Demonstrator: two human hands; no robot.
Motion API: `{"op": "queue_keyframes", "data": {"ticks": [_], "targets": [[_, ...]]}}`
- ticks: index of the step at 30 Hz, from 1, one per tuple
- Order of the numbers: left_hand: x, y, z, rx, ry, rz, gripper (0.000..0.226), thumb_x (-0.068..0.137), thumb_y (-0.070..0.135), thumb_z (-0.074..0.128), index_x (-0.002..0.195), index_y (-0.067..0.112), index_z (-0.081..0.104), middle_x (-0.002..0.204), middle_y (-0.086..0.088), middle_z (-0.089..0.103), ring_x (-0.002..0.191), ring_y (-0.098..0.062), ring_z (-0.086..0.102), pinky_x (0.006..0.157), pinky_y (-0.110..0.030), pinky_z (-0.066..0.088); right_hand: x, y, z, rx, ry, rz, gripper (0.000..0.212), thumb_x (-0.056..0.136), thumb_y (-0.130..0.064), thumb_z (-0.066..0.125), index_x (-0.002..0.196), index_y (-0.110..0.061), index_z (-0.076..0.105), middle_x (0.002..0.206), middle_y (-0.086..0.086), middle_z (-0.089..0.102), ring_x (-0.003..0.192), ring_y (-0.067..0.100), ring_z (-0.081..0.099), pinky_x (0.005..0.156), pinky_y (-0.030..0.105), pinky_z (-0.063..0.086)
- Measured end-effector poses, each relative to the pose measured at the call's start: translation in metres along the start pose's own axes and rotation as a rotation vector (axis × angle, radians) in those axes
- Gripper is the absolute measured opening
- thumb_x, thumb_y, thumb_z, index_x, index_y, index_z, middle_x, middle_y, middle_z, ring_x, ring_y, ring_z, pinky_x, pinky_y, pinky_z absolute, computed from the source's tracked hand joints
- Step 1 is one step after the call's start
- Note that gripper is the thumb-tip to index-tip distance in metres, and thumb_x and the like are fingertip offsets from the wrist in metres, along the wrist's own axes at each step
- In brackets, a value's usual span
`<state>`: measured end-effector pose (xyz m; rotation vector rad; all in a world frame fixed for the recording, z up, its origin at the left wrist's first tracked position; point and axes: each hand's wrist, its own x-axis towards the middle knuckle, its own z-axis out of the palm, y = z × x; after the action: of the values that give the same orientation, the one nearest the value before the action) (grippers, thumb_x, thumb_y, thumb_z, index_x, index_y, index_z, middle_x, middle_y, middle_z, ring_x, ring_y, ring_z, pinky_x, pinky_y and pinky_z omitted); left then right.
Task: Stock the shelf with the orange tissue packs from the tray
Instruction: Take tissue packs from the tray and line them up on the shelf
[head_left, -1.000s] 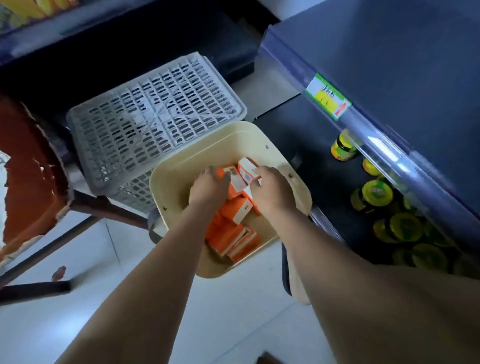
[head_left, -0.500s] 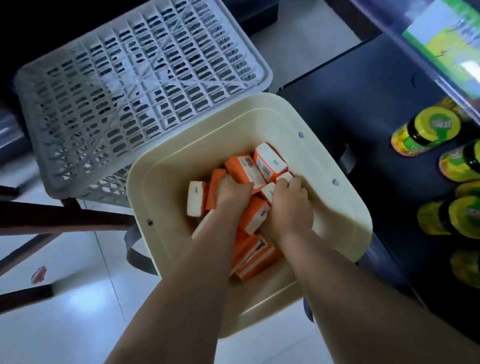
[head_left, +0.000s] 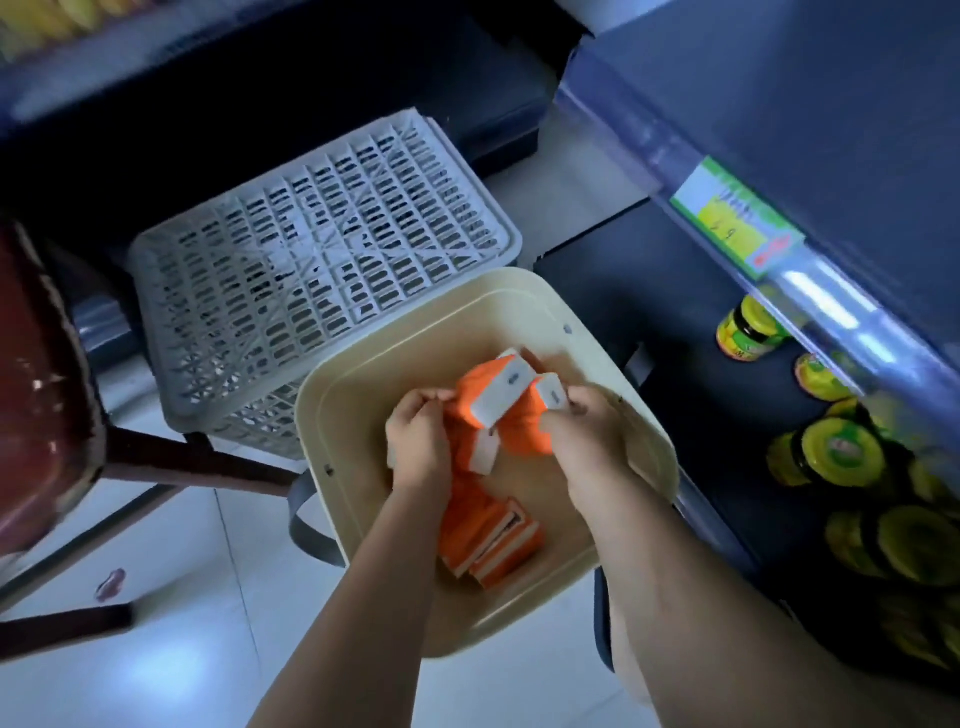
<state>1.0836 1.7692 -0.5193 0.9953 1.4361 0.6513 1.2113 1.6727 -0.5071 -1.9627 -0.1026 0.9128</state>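
Observation:
A cream tray (head_left: 524, 301) stands on the floor below me. Both hands are lifted above its middle with a bunch of orange tissue packs (head_left: 498, 400) between them. My left hand (head_left: 418, 441) grips the left side of the bunch. My right hand (head_left: 582, 426) holds the right side, fingers curled round a pack. More orange packs (head_left: 493, 535) lie in the tray under my forearms. The dark shelf (head_left: 649, 291) runs along the right.
A grey slotted crate (head_left: 311, 265) lies overturned just behind the tray. Yellow-lidded jars (head_left: 831, 452) fill the lower shelf at right, under a shelf edge with a green and yellow price tag (head_left: 737, 223). A brown stool (head_left: 47, 374) stands at left on the white tiled floor.
Both hands have risen out of the tray, bringing up a bunch of orange packs they were gathering. The view has pulled back and up, showing the shelf edge again.

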Motion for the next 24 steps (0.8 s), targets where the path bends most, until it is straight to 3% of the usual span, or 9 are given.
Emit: {"op": "queue_keyframes", "data": {"ticks": [2,5,7,10,13,16,18,20,24], "targets": [[-0.014,0.021,-0.006,-0.005,-0.052,0.068,0.011,0.083,0.024,0.065,0.079,0.014,0.068,0.075,-0.002,0.066,0.071,-0.015,0.058,0.073,-0.032,0.047,-0.012,-0.018,-0.011,0.1,-0.044,-0.001,0.017,0.07,-0.024,0.066,0.076,-0.01,0.058,0.069,-0.001,0.057,0.063,0.023,0.055,0.058,0.036,0.045],[-0.03,0.057,-0.016,0.044,-0.098,0.169,0.028,0.079,0.028,0.085,0.084,0.017,0.06,0.081,-0.004,0.065,0.073,-0.016,0.061,0.075,-0.037,0.051,-0.032,-0.044,-0.032,0.262,-0.121,0.023,0.016,0.078,-0.027,0.072,0.09,-0.016,0.07,0.083,0.003,0.072,0.078,0.026,0.071,0.067,0.041,0.06],[-0.042,0.083,-0.024,-0.006,-0.099,0.153,0.055,0.068,0.03,0.094,0.11,0.021,0.059,0.106,-0.01,0.069,0.09,-0.027,0.071,0.082,-0.046,0.061,-0.045,-0.06,-0.043,0.43,-0.174,0.037,0.005,0.09,-0.017,0.069,0.094,-0.02,0.07,0.091,0.003,0.073,0.082,0.019,0.07,0.065,0.033,0.057],[-0.066,0.122,-0.034,-0.117,-0.105,0.107,0.081,0.074,0.01,0.092,0.138,0.018,0.042,0.117,-0.018,0.066,0.09,-0.029,0.074,0.068,-0.041,0.062,-0.065,-0.087,-0.057,0.665,-0.254,0.0,0.016,0.094,-0.004,0.064,0.091,-0.019,0.069,0.089,0.008,0.073,0.079,0.02,0.07,0.073,0.034,0.057],[-0.089,0.152,-0.042,-0.177,-0.213,0.15,0.056,0.078,0.007,0.087,0.123,0.006,0.054,0.114,-0.028,0.07,0.076,-0.024,0.072,0.061,-0.034,0.059,-0.089,-0.109,-0.076,0.743,-0.337,-0.114,0.02,0.093,0.002,0.064,0.089,-0.017,0.068,0.087,0.009,0.074,0.081,0.021,0.07,0.082,0.037,0.057],[-0.119,0.175,-0.045,-0.205,-0.321,0.215,0.034,0.086,0.008,0.08,0.109,0.018,0.057,0.109,-0.017,0.07,0.088,-0.022,0.071,0.074,-0.038,0.06,-0.112,-0.121,-0.102,0.759,-0.354,-0.232,0.02,0.092,0.001,0.066,0.094,-0.019,0.07,0.092,0.007,0.075,0.088,0.022,0.071,0.085,0.037,0.057],[-0.143,0.188,-0.043,-0.18,-0.402,0.264,0.031,0.089,0.009,0.077,0.109,0.021,0.057,0.109,-0.014,0.072,0.092,-0.022,0.071,0.078,-0.041,0.06,-0.127,-0.126,-0.122,0.761,-0.348,-0.311,0.023,0.093,0.001,0.063,0.109,-0.014,0.072,0.104,0.012,0.076,0.097,0.024,0.072,0.09,0.041,0.059],[-0.166,0.198,-0.037,-0.151,-0.455,0.321,0.033,0.09,0.007,0.076,0.113,0.021,0.058,0.109,-0.013,0.074,0.092,-0.022,0.073,0.074,-0.039,0.061,-0.142,-0.13,-0.147,0.759,-0.274,-0.365,0.029,0.093,0.003,0.062,0.12,-0.007,0.068,0.113,0.017,0.074,0.104,0.028,0.071,0.098,0.047,0.057],[-0.214,0.211,-0.017,-0.127,-0.584,0.378,0.031,0.092,0.002,0.072,0.12,0.012,0.063,0.11,-0.015,0.075,0.098,-0.025,0.073,0.077,-0.039,0.062,-0.177,-0.134,-0.209,0.737,-0.041,-0.422,0.027,0.074,-0.015,0.073,0.101,-0.018,0.072,0.113,0.018,0.074,0.109,0.037,0.071,0.103,0.057,0.052]]}}
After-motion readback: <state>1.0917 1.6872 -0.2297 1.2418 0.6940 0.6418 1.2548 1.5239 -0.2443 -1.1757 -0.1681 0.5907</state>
